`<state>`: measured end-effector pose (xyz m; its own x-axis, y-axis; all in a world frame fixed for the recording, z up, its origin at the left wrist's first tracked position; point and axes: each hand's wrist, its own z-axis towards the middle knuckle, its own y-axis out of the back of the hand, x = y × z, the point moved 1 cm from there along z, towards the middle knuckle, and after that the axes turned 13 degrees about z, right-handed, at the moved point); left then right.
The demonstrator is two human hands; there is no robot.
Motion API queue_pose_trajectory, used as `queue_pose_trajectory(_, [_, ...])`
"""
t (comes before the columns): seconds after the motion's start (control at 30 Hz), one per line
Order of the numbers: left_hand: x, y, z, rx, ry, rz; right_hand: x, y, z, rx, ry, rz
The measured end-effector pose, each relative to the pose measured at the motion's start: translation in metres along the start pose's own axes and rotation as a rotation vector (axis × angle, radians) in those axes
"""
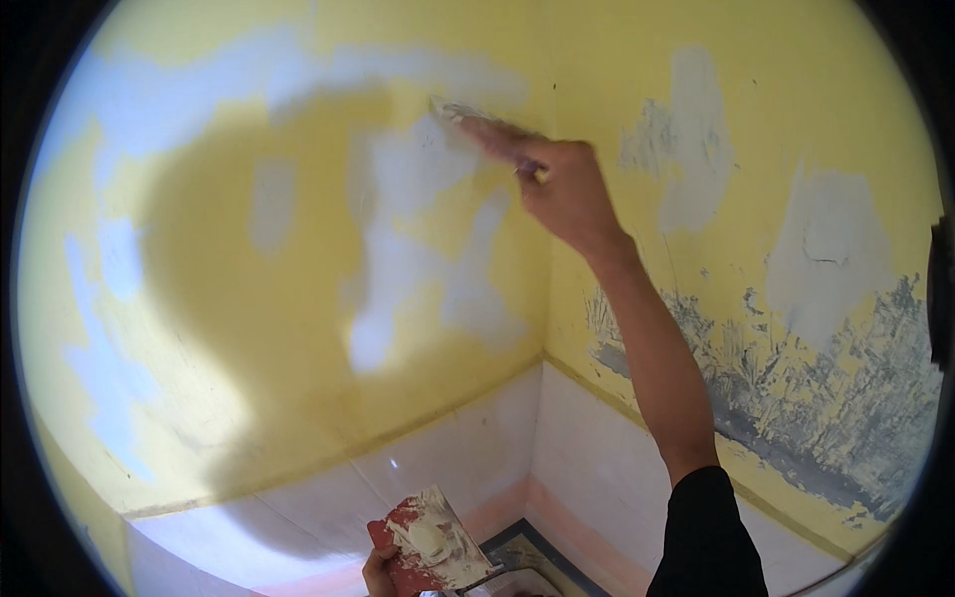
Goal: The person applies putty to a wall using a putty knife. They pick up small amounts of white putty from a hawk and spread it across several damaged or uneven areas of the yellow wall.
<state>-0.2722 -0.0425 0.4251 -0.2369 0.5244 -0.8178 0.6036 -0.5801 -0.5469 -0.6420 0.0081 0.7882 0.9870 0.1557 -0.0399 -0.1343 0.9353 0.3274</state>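
Note:
My right hand (565, 189) is raised at the end of an outstretched arm, its fingers closed around a putty knife (456, 109). The knife's pale-smeared blade is at the yellow wall (298, 328), beside a whitish filler patch (423, 164); whether it touches is unclear. Low in the picture, my left hand (378, 572) grips the edge of a red flat plate (406, 569). A thick heap of off-white putty (438, 540) covers much of that plate. Most of the left hand lies beyond the lower edge.
A second yellow wall (607, 60) meets the first at a corner on the right. It bears pale patches (826, 239) and rough grey bare areas (826, 398). Pale tiles (477, 438) line the lower walls. A large shadow falls over the left wall. Something dark (940, 294) shows at the right rim.

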Motion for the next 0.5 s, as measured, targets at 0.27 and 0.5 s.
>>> queue_pose_trajectory(0.27, [0.0,-0.014,0.005,0.036,-0.072,0.055,-0.01,-0.023,0.04,-0.263,0.337,-0.221])
queue_pose_trajectory(0.5, [0.019,0.031,0.014,0.212,-0.066,-0.233,0.06,0.042,-0.051,-0.291,-0.165,0.224])
